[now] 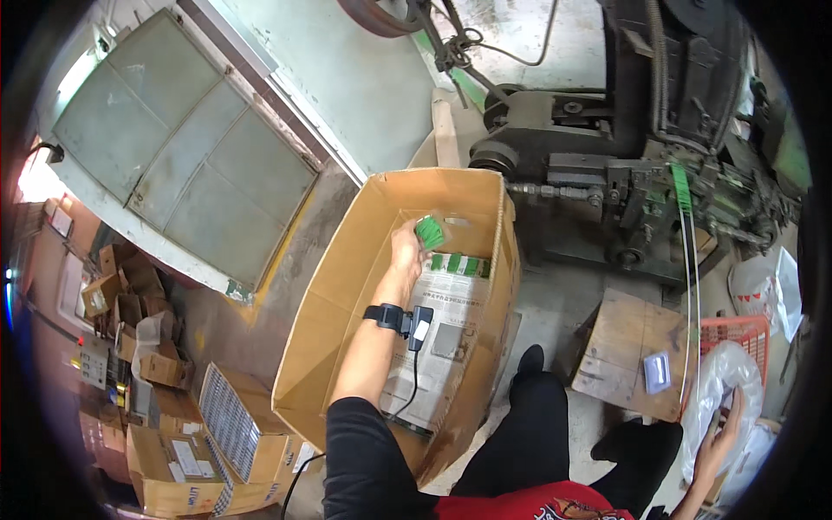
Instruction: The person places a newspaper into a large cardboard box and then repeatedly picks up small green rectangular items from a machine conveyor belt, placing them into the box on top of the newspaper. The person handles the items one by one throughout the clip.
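My left hand [406, 250] is closed around a small clear pack of green pieces [429, 232], held inside a tall open cardboard box [334, 299]. Just beyond the newspaper [446, 299] in the box lies a row of similar green packs [459, 264]. A black strap with a small device [420, 329] and a cable sits on my left wrist. Over to the right, my right hand [721, 433] is at a clear plastic bag [698, 416] lining a red plastic basket [737, 329]. Its fingers look stretched out; the bag's contents are hard to make out.
A dark machine [598, 173] stands beyond the box, with a green strip [681, 189] in it and pale bands running down. A small clear case [657, 373] lies on a brown board [620, 347]. Cardboard cartons [182, 468] stand at left, near a grey metal door [191, 147].
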Tool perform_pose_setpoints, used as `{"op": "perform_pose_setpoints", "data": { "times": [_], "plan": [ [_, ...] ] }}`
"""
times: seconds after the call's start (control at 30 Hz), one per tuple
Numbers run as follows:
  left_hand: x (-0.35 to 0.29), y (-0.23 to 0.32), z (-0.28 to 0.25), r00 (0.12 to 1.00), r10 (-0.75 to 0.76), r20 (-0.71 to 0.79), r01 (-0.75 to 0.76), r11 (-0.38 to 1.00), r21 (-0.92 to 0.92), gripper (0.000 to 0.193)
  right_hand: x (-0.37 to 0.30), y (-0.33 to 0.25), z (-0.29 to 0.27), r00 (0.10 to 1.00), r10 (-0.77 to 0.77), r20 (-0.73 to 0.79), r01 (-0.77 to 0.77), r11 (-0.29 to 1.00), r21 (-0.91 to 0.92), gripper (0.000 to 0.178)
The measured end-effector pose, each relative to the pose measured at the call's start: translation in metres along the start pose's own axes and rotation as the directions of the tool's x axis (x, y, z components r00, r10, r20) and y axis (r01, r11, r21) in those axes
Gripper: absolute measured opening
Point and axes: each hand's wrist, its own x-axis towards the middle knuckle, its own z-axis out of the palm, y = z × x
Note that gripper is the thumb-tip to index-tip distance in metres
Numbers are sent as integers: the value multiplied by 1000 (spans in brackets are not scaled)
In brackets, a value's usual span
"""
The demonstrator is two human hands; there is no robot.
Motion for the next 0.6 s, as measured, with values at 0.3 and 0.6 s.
{"op": "perform_pose_setpoints", "data": {
  "times": [0.3, 0.6],
  "plan": [
    [148, -244, -115, 908, -349, -232, 229, 876, -425, 20, 3, 108, 47, 923, 197, 330, -79, 937, -339, 57],
    [184, -329, -153, 903, -246, -351, -22, 791, -611, 10, -31, 229, 59, 848, 201, 490, 8, 921, -390, 48]
  ]
}}
